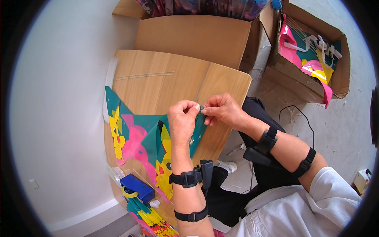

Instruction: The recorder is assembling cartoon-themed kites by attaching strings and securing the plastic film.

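Note:
A teal kite sail [148, 132] printed with yellow cartoon figures and pink shapes is spread across the wooden table [189, 75]. My left hand [183, 118] pinches the sail's upper right corner between thumb and forefinger. Close beside it, my right hand [223, 110] has thumb and fingertips closed on the same corner, almost touching the left. What the fingertips hold at the very tip is too small to make out. Below my left hand, a small metal eyelet shows in the sail's edge.
Thin rods [146, 75] lie on the table's far side. A blue tape dispenser [138, 188] sits near left, above a stack of folded printed sails [152, 219]. Cardboard boxes stand behind; an open one [342, 75] at right holds more kite pieces. A white wall [59, 118] borders the left.

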`<state>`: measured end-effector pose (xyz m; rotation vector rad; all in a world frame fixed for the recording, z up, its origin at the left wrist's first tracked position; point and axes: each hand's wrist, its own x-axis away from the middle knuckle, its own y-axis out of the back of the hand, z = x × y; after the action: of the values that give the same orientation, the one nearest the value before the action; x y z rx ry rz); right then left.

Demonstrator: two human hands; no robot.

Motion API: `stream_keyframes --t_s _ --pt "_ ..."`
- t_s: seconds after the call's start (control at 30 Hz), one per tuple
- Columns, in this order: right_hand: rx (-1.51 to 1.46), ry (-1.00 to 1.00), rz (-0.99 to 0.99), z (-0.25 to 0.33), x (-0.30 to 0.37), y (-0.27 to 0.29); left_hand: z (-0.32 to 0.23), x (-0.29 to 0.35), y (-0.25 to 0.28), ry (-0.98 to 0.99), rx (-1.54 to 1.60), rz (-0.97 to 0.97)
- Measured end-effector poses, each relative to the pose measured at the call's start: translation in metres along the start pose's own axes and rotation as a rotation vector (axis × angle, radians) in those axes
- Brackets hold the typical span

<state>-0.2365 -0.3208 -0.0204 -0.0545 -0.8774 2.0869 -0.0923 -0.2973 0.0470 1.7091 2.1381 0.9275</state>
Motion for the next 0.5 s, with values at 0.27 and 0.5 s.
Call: stream_keyframes --t_s 0.27,0.5 --pt "0.021 0.051 0.052 -0.002 0.003 0.005 -0.003 -0.009 0.016 -0.111 0.013 0.325" --pt "0.007 0.07 0.027 -0.006 0.002 0.002 -0.012 -0.011 0.024 -0.113 -0.079 0.432"
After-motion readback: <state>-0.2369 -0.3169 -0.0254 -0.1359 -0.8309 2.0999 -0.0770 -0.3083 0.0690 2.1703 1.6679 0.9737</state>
